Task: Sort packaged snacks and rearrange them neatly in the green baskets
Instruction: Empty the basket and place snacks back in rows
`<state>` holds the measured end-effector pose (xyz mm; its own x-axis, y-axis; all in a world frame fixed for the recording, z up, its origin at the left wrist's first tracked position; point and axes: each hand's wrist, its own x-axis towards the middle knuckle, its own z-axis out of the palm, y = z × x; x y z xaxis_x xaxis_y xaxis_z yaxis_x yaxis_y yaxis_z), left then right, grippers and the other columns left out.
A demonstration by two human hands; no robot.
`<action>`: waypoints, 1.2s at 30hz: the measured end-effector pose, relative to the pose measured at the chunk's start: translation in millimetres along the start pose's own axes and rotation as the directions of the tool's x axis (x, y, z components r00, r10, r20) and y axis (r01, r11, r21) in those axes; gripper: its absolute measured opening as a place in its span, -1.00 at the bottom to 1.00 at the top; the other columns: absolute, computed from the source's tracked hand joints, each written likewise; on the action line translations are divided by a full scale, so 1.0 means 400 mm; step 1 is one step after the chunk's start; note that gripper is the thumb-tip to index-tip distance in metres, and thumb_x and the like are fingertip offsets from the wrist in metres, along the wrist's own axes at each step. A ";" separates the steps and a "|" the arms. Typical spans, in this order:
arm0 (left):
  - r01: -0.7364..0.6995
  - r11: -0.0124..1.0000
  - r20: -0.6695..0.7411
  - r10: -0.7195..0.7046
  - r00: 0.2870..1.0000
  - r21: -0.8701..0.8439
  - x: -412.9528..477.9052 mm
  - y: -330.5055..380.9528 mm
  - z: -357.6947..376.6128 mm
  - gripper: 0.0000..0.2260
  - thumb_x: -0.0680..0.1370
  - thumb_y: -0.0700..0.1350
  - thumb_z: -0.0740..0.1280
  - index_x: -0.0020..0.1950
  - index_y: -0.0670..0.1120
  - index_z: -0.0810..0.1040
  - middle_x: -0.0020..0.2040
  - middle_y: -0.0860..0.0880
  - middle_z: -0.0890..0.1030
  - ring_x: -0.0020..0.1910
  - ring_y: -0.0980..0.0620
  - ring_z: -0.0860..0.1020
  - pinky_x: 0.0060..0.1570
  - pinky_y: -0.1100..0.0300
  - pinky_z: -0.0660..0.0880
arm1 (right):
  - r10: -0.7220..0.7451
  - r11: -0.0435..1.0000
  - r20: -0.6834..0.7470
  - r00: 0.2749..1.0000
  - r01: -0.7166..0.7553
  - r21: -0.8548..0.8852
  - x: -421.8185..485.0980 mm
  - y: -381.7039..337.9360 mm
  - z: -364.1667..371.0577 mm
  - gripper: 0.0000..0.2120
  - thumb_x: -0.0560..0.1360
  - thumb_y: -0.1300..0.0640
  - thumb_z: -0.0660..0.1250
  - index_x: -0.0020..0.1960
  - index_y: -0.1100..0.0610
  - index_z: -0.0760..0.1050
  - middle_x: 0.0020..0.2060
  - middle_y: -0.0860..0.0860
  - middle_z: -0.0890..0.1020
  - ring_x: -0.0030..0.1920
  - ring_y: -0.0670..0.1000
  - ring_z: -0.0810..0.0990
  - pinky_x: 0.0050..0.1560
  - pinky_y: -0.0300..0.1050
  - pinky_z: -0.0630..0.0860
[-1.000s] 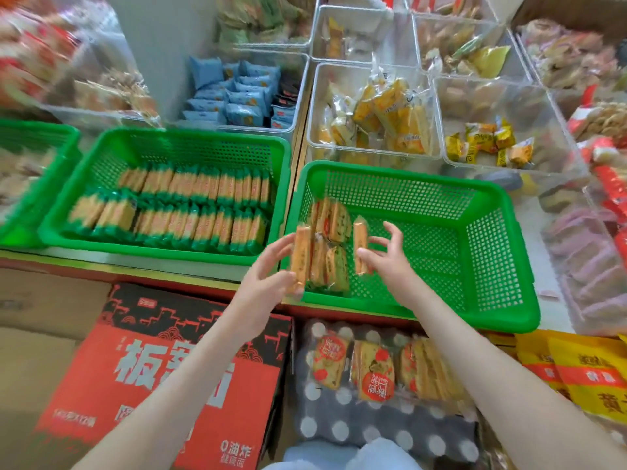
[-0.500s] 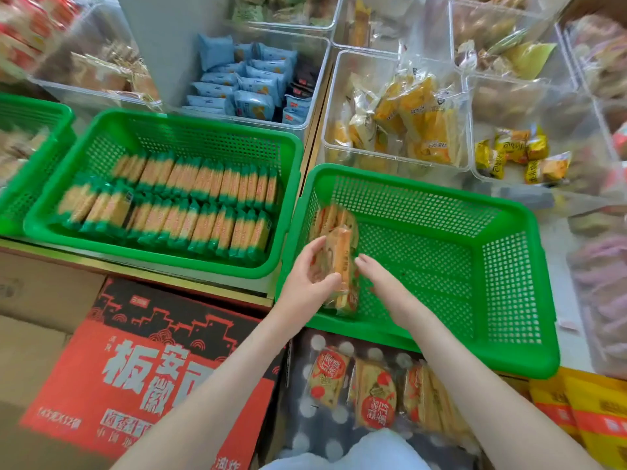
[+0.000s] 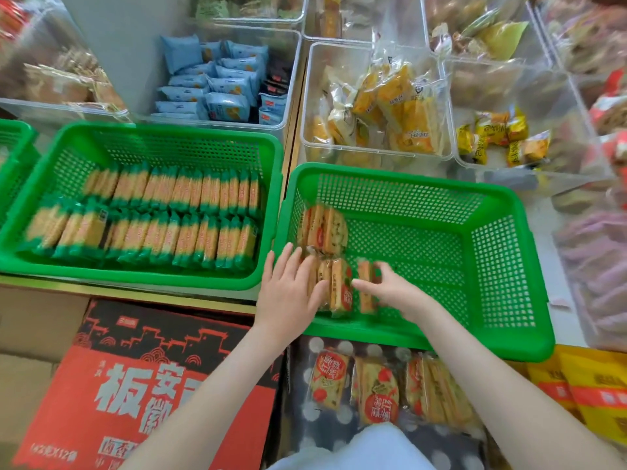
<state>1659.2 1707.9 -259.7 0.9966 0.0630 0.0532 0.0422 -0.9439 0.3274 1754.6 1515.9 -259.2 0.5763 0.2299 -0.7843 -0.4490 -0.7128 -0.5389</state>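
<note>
Three green baskets are seen, though the third basket (image 3: 13,137) is cut off at the 9 o'clock edge of the view. The left basket (image 3: 163,130) is filled with green-edged packets (image 3: 152,215) stood on edge in two rows. In the right basket (image 3: 407,178) orange-and-red packets are gathered only toward its 8 o'clock corner. There a rear cluster (image 3: 324,228) is leaned together, and a near row (image 3: 336,286) is stood on edge just in front of it. The left hand (image 3: 288,290) is laid flat, fingers straight, against the 9 o'clock end of that row, so that end and the basket wall beside it are hidden. A single packet (image 3: 366,301), set slightly apart at the row's 3 o'clock end, is pinched between the thumb and curled fingers of the right hand (image 3: 397,293), and its middle is covered by the thumb. The print on these packets is too blurred to be read. At 6 o'clock, loose packets (image 3: 376,388) are laid on a spotted cloth (image 3: 302,412), some overlapped by the right forearm. A red carton (image 3: 142,385) at 7 o'clock is partly crossed by the left forearm. Clear bins (image 3: 373,150) at 12 o'clock are smeared toward the frame edges.
</note>
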 end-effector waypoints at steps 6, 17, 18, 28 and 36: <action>0.048 0.999 -0.086 -0.049 0.995 -0.013 0.008 0.009 0.005 -0.54 0.60 0.11 0.10 0.27 -0.17 0.56 0.29 -0.13 0.55 0.38 -0.11 0.40 0.46 -0.04 0.16 | -0.010 0.981 0.104 0.995 0.029 -0.190 0.020 -0.025 0.088 -0.28 0.64 -0.11 0.07 0.57 0.12 -0.30 0.53 0.11 0.15 0.47 0.13 0.25 0.44 -0.05 0.20; -0.530 0.847 0.077 0.532 0.843 -0.051 -0.302 0.056 0.188 -0.67 0.39 -0.12 0.38 0.13 -0.12 0.48 0.03 -0.15 0.50 -0.08 -0.12 0.49 -0.14 0.07 0.45 | -0.701 0.631 -0.358 0.616 0.303 -0.714 -0.285 0.252 0.200 -0.59 0.51 0.08 0.14 0.33 0.16 0.32 0.02 0.07 0.55 -0.03 0.07 0.53 0.00 -0.03 0.56; -0.387 0.921 0.247 0.385 0.889 -0.043 -0.311 0.060 0.208 -0.57 0.35 -0.10 0.43 0.19 -0.12 0.51 0.11 -0.19 0.48 -0.02 -0.17 0.53 -0.12 0.04 0.50 | -0.620 0.658 -0.333 0.711 0.240 -0.714 -0.287 0.289 0.222 -0.53 0.49 0.04 0.17 0.38 0.13 0.28 0.03 0.08 0.56 -0.05 0.10 0.56 -0.07 -0.01 0.59; 0.045 0.986 0.521 -0.123 0.844 0.160 -0.332 0.142 0.257 -0.52 0.62 0.04 0.16 0.50 -0.06 0.13 0.55 -0.22 0.02 0.28 -0.22 0.39 0.16 -0.03 0.40 | -0.136 0.624 -0.319 0.938 -0.169 -0.763 -0.237 0.341 0.345 -0.32 0.63 -0.15 0.03 0.56 -0.01 -0.30 0.53 0.27 -0.02 0.43 0.28 0.22 0.46 0.19 -0.02; 0.425 0.851 0.533 -0.214 0.818 -0.310 -0.332 0.123 0.215 -0.38 0.49 -0.18 0.30 0.51 -0.03 0.18 0.55 -0.07 0.05 0.41 -0.22 0.25 0.33 0.00 0.33 | -0.221 0.949 -0.468 0.856 0.079 -0.304 -0.260 0.337 0.335 -0.19 0.52 0.03 0.30 0.57 -0.06 -0.17 0.54 0.06 0.10 0.50 0.14 0.12 0.46 0.06 0.09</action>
<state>1535.1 1625.2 -331.9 0.8443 0.0808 -0.5297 0.4371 -0.6756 0.5937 1542.6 1484.6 -291.8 0.9117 0.0445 -0.4084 -0.1731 -0.8599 -0.4802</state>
